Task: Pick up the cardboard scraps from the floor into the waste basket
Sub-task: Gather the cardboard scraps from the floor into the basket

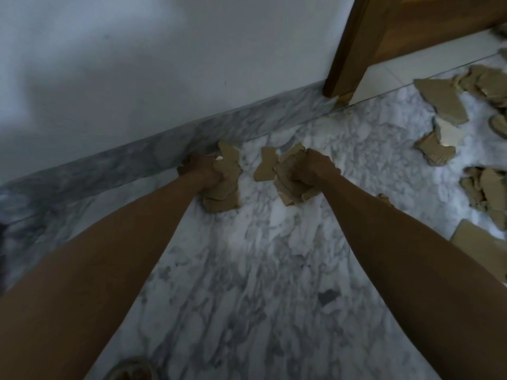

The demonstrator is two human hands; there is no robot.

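Both arms reach out over a white marble floor (247,270). My left hand (201,171) is closed around a bunch of brown cardboard scraps (225,185) close to the grey skirting. My right hand (312,170) grips a second bunch of cardboard scraps (288,185). One loose scrap (264,165) lies on the floor between the two hands. More torn scraps (441,105) are scattered at the right, with another pile (488,193) near the right edge. No waste basket shows in the view.
A white wall (164,64) with a marble skirting (109,171) runs along the left and back. A wooden door frame (348,45) stands at the upper right. A flat cardboard sheet (477,248) lies at the right edge.
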